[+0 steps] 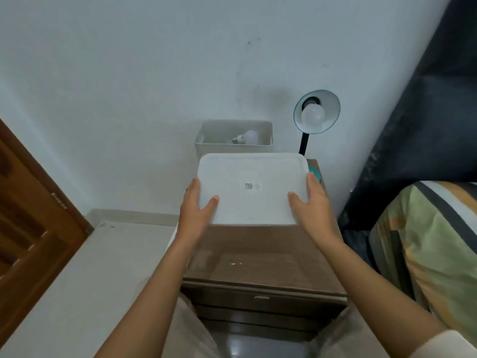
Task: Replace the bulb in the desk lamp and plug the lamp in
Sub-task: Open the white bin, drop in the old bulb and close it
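Observation:
A teal desk lamp on a black neck stands at the back right of the brown nightstand, with a white bulb screwed in its shade. A white bin stands against the wall with a loose white bulb lying inside. My left hand and my right hand grip the two sides of a white lid, holding it above the nightstand just in front of the bin. The lamp's base is mostly hidden behind the lid. No plug or cord is visible.
A wooden door is at the left. A bed with a striped cover lies at the right, a dark headboard behind it. The nightstand has a drawer at the front. The wall rises close behind the bin.

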Demonstrator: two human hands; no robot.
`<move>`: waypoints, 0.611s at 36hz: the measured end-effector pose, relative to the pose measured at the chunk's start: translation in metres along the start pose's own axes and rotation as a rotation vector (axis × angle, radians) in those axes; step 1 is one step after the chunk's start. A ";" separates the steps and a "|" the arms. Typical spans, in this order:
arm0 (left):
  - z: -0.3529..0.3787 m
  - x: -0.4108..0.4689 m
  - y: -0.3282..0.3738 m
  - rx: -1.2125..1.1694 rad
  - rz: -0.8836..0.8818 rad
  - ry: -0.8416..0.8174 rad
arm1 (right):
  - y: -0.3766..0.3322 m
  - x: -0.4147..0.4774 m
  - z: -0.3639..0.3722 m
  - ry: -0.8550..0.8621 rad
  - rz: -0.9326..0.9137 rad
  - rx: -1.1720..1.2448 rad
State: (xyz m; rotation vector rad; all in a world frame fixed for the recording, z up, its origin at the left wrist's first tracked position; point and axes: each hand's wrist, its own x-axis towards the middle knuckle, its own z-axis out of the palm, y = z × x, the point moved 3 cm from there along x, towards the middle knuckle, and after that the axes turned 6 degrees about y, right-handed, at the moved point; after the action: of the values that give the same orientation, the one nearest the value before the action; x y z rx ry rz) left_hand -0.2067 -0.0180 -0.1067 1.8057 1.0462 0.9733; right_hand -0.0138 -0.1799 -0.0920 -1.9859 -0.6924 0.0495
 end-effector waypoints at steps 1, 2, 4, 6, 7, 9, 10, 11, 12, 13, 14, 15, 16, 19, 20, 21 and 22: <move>-0.003 0.012 0.004 0.002 -0.001 0.009 | -0.008 0.012 0.004 -0.006 -0.010 0.011; -0.006 0.024 0.008 0.006 -0.003 0.015 | -0.014 0.025 0.010 -0.012 -0.023 0.021; -0.007 0.047 0.013 0.017 -0.011 0.015 | -0.024 0.048 0.023 -0.043 -0.023 0.014; -0.006 0.070 0.015 0.035 -0.025 0.011 | -0.031 0.069 0.035 -0.079 0.003 0.004; -0.004 0.082 0.015 0.050 -0.034 0.009 | -0.034 0.080 0.041 -0.087 0.008 -0.004; 0.000 0.106 0.017 0.079 -0.044 0.010 | -0.038 0.101 0.053 -0.101 0.008 -0.008; 0.003 0.117 0.017 0.091 -0.049 0.009 | -0.038 0.111 0.060 -0.106 0.015 -0.003; 0.007 0.127 0.017 0.097 -0.057 0.006 | -0.038 0.121 0.067 -0.109 0.028 -0.001; 0.010 0.137 0.017 0.100 -0.069 0.002 | -0.036 0.131 0.073 -0.109 0.036 0.004; 0.014 0.146 0.016 0.105 -0.081 -0.002 | -0.036 0.139 0.079 -0.109 0.045 0.009; 0.018 0.155 0.015 0.111 -0.092 -0.009 | -0.034 0.148 0.084 -0.107 0.050 0.019; 0.022 0.164 0.014 0.119 -0.102 -0.017 | -0.032 0.156 0.090 -0.103 0.057 0.025; 0.026 0.172 0.012 0.129 -0.108 -0.027 | -0.030 0.164 0.095 -0.100 0.061 0.028; 0.039 0.194 0.009 0.170 -0.107 -0.058 | -0.025 0.184 0.109 -0.099 0.083 -0.004; 0.041 0.198 0.008 0.188 -0.101 -0.061 | -0.023 0.188 0.113 -0.108 0.091 -0.007; 0.044 0.205 0.007 0.207 -0.092 -0.060 | -0.020 0.194 0.118 -0.114 0.106 -0.012; 0.047 0.212 0.006 0.224 -0.083 -0.056 | -0.017 0.200 0.124 -0.117 0.116 -0.016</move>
State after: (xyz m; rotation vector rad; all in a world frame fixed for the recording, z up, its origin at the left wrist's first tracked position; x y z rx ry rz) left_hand -0.0874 0.1605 -0.0736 1.9412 1.2244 0.7763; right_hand 0.1067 0.0231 -0.0912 -2.0496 -0.6530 0.2319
